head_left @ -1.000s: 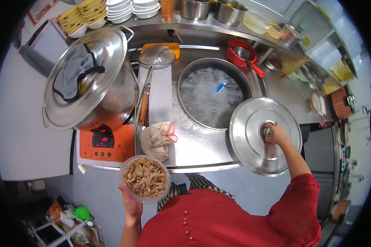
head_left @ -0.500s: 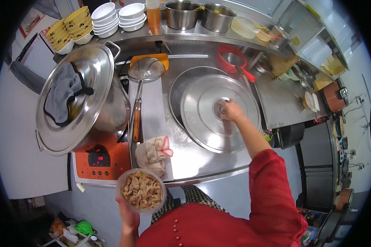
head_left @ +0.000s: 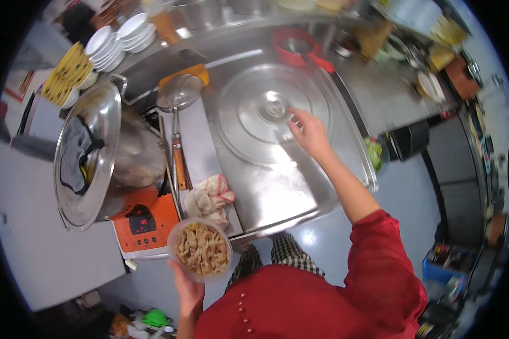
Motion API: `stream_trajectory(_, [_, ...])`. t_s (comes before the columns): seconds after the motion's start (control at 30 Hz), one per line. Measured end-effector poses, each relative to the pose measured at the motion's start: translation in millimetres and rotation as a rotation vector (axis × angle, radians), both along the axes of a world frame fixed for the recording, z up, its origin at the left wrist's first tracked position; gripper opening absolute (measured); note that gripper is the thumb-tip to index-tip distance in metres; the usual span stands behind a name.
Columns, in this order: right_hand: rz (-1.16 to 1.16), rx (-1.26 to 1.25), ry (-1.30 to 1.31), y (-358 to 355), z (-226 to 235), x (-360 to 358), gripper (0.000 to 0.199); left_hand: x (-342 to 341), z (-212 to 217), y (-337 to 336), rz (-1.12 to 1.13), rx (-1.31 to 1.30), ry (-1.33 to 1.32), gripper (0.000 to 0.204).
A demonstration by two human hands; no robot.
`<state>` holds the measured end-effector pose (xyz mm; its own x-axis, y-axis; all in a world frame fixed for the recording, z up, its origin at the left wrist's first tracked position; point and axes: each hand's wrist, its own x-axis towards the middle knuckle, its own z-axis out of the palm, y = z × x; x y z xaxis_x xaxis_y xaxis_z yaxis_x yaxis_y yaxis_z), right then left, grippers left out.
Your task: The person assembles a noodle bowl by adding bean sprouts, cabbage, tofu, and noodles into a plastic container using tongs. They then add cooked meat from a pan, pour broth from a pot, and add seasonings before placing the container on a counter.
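A smooth, glossy stainless-steel counter (head_left: pixel 271 203) carries a broad, round, silver metal lid (head_left: pixel 240 121) with concentric ridges. Near its front edge, the left hand (head_left: pixel 188 287) has its grip around a round, translucent plastic tub (head_left: pixel 171 244) of rough, pale-brown chunks (head_left: pixel 202 248). A crumpled cream cloth (head_left: pixel 201 204) with reddish edging lies just beyond. The right hand's grip is released, fingers loosely curled beside the lid's round knob (head_left: pixel 275 109); contact is hard to tell.

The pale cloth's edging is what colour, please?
The pale cloth has pinkish-red edging, showing best in the head view.
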<state>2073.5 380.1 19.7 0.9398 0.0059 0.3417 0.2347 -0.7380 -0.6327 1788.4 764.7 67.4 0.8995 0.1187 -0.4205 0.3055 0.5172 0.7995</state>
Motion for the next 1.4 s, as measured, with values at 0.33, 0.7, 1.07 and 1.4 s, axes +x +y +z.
stream_trajectory(0.33, [-1.104, 1.236, 0.27, -23.8, -175.8, -275.5, 0.015, 110.5, -48.2, -71.0, -0.47, 0.121, 0.121, 0.067])
stream_trajectory(0.7, [-0.994, 1.462, 0.374, 88.0, -316.4, -263.6, 0.06, 137.6, -88.5, -110.1, -0.655, 0.294, 0.209, 0.062])
stream_trajectory(1.07, [-1.029, 1.387, 0.183, 89.2, -328.7, -251.1, 0.035, 119.7, -63.7, -53.4, -0.686, 0.466, 0.223, 0.067])
stream_trajectory(1.4, [-1.006, 1.137, 0.161, 89.5, -336.2, -254.1, 0.04, 93.1, -44.2, -2.7, -0.598, 0.41, 0.194, 0.06])
